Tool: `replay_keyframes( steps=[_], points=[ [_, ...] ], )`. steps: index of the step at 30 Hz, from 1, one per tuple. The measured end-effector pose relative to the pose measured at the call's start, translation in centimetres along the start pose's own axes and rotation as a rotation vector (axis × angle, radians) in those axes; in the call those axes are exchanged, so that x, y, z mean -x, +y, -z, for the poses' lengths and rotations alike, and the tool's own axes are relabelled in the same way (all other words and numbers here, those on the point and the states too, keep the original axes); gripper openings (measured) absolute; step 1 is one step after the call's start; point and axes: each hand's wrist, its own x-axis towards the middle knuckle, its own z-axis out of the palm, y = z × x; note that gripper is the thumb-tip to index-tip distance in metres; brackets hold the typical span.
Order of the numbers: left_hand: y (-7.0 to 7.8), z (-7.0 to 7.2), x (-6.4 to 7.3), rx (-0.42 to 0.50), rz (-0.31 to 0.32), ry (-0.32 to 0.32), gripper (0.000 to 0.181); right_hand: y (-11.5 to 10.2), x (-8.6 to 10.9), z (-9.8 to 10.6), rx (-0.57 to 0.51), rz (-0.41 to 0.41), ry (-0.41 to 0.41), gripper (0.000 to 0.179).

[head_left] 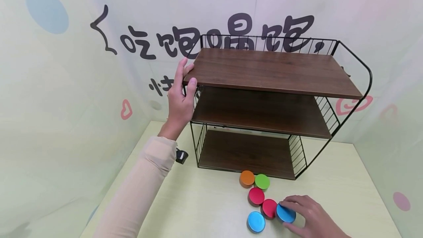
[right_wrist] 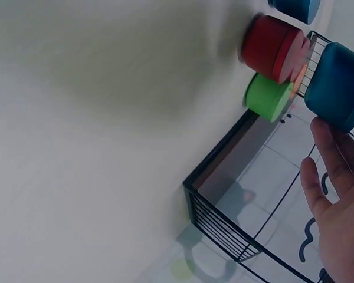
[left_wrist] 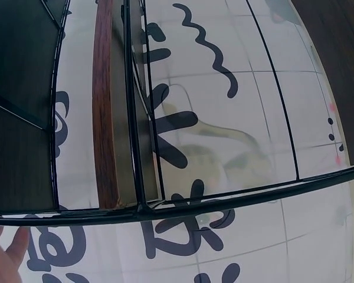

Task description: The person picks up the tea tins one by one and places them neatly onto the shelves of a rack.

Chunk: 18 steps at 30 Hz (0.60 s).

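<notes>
My left hand (head_left: 180,102) holds the left front corner of the top board of a three-tier shelf rack (head_left: 274,71), with dark wood boards and a black wire frame. In the left wrist view only some fingers (left_wrist: 17,244) show, at the frame's rail. Low on the right, my right hand (head_left: 307,214) pinches a round blue tin (head_left: 285,214) between thumb and fingers. The right wrist view shows this tin (right_wrist: 336,88) raised off the table. Beside it in the head view is a red tin (head_left: 269,208); another red tin (head_left: 256,196) sits just behind.
A second blue tin (head_left: 256,222) stands nearer the front. Orange (head_left: 246,178) and green (head_left: 262,181) tins sit side by side at the rack's front edge. A small black object (head_left: 181,155) lies left of the rack on the pale table (head_left: 185,201). Printed sheets (head_left: 158,6) enclose the table.
</notes>
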Motion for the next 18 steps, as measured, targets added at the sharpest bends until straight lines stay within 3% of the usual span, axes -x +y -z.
replay_keyframes(
  steps=[7, 18],
  points=[
    [0.0, 0.0, 0.0, -0.009, 0.010, 0.000, 0.051, 0.8, -0.9, 0.6, 0.066, 0.193, 0.233, 0.048],
    [0.0, 0.0, -0.1, -0.002, 0.005, -0.005, 0.052, 0.5, -2.2, 2.8, 0.095, 0.200, 0.242, 0.051]
  ],
)
